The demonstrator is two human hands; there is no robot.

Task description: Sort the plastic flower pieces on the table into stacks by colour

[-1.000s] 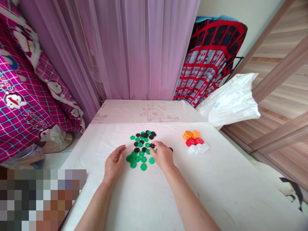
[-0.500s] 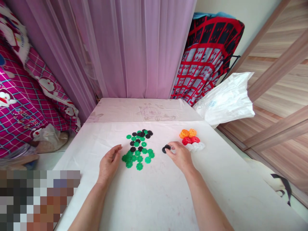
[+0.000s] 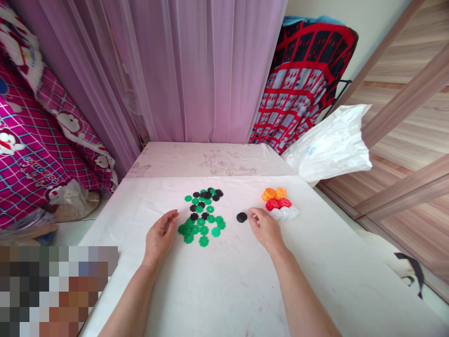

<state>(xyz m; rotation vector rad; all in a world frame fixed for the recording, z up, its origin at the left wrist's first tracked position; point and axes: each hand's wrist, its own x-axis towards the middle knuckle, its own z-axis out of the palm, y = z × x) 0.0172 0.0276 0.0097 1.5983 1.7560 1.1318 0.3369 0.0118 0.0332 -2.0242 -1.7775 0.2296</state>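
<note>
Just beside black discs (image 3: 242,217), right hand (image 3: 260,226) loosely parted, empty: those just released, apart from mixed pile (image 3: 199,222); far left of them, left hand (image 3: 161,234) half-curled, seemingly empty.

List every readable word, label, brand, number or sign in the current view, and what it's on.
"Doraemon": probable reading, on the pink checked cloth at left; blurred, spelling uncertain.
White plastic bag: faint print and a bluish mark, too blurred to read.
Red patterned cloth: small marks in its panels, too small to read.
Discs: no legible text.
</note>
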